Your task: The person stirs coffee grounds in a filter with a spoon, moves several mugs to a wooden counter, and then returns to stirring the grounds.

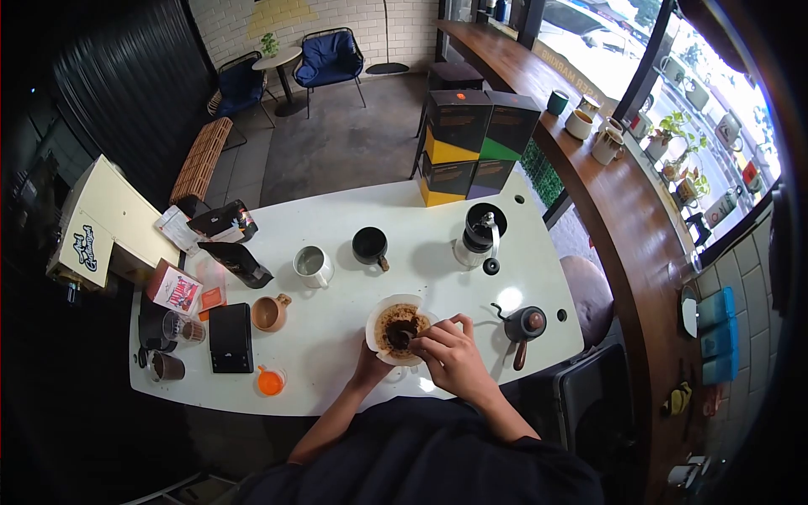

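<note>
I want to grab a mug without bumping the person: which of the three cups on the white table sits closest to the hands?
The tan cup, left of the coffee filter; the grey mug and black mug stand farther back.

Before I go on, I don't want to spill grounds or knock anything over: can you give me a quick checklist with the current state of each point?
1. Left hand steadies the dripper: ok, it grips the side.
2. Paper filter seated in place: ok, rim stands open.
3. Right hand over the coffee grounds: ok, fingers at the centre.
4. Kettle apart from the right hand: ok.
5. Orange cup near the table edge: not ok.
6. What the fingers pinch: cannot tell.
</note>
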{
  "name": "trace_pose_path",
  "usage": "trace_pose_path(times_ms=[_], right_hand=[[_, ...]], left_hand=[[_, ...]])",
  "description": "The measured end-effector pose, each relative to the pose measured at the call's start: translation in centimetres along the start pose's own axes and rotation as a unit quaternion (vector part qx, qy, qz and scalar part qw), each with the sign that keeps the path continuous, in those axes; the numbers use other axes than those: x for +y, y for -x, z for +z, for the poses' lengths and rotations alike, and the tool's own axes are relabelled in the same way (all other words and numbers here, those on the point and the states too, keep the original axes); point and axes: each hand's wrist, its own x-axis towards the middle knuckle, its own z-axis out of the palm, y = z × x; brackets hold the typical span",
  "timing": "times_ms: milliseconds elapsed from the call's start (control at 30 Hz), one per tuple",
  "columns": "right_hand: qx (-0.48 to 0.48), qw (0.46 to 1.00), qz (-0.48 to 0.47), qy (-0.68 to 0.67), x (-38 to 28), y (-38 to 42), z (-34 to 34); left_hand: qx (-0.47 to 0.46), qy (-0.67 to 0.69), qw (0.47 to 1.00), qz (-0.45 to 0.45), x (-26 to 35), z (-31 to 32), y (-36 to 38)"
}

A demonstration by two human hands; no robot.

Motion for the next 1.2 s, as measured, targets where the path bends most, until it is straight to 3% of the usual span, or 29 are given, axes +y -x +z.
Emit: trace_pose_path(times_ms=[200, 333, 433, 567, 633, 767, 833, 1200], right_hand=[[0.031, 0.997, -0.005, -0.071, 0.0, -0.1, -0.5], [0.012, 0.998, -0.023, -0.061, 0.5, -0.1, 0.2], [0.061, 0.998, -0.017, -0.013, 0.5, -0.1, 0.5], [0.026, 0.999, -0.011, 0.015, 0.3, 0.1, 0.3], [0.017, 0.997, 0.0, -0.07, 0.7, 0.1, 0.5], [0.049, 0.998, 0.023, -0.036, 0.7, 0.0, 0.6], [0.006, 0.999, 0.009, -0.043, 0.6, -0.2, 0.1], [0.032, 0.997, 0.035, -0.067, 0.5, -0.3, 0.7]], left_hand=[[0.009, -0.02, 1.0, 0.009, -0.5, 0.0, 0.1], [0.02, -0.045, 0.998, 0.025, -0.4, 0.2, 0.2], [0.017, -0.012, 1.0, -0.004, 0.2, 0.3, 0.2], [0.003, -0.009, 1.0, 0.006, -0.2, 0.1, 0.1], [-0.003, -0.01, 1.0, 0.0, -0.4, 0.0, 0.1], [0.01, 0.036, 0.999, -0.018, -0.4, 0.3, 0.1], [0.004, 0.001, 1.0, 0.01, -0.3, 0.2, 0.0], [-0.006, 0.015, 1.0, -0.018, -0.5, -0.1, 0.1]])
